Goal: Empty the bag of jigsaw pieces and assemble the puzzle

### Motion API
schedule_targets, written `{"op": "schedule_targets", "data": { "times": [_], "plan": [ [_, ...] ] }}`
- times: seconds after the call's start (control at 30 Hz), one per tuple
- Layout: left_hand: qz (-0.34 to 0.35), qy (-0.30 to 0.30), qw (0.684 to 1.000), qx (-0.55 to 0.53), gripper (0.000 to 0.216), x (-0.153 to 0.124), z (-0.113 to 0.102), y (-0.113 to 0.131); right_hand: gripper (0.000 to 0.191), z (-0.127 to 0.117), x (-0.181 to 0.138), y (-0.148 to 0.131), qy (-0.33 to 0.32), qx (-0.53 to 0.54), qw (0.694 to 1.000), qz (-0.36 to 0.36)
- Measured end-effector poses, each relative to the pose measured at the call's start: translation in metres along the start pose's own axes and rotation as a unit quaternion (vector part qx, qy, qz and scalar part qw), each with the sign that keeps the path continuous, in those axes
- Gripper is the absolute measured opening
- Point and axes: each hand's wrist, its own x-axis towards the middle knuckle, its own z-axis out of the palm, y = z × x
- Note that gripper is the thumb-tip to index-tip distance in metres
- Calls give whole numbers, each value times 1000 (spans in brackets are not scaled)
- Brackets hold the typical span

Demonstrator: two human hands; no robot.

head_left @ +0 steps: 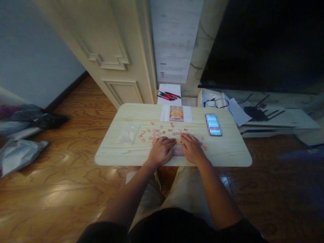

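Observation:
A partly joined jigsaw puzzle (178,149) with orange and purple parts lies near the table's front edge, between my hands. From its left side my left hand (162,150) grips it, fingers close together and pointing right. My right hand (192,148) holds the opposite side, its fingers bent inward over the pieces. Both palms hide part of the puzzle. Loose puzzle pieces (155,133), mostly pink and orange, are scattered to the left and beyond my hands, with a few to the right. Behind them lies a printed reference picture (176,113) of a yellow-orange figure on white paper.
A clear plastic bag (128,134) rests on the table's left part, and a phone (213,124) with a lit screen on its right. Past the far edge are red and black pens (169,96), eyeglasses (216,103) in a white box, and a black router (255,113).

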Motion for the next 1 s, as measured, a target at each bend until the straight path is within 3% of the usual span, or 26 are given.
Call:
{"op": "schedule_targets", "data": {
  "times": [0.23,0.43,0.63,0.83,1.0],
  "plan": [
    [-6,1,1000,5,50,0,0,0,50,0,3,-1,-1,7,1000,5],
    [-5,8,1000,1,49,-1,1,-1,46,-11,-12,0,59,42,997,2],
    [2,-2,1000,14,49,0,1,1,48,-9,-33,-5,29,96,993,-64],
    [-62,54,995,58,38,1,2,6,45,-4,-40,-7,18,93,993,-66],
    [-104,106,986,79,23,0,6,7,40,-13,-43,7,44,49,998,-12]
  ]
}}
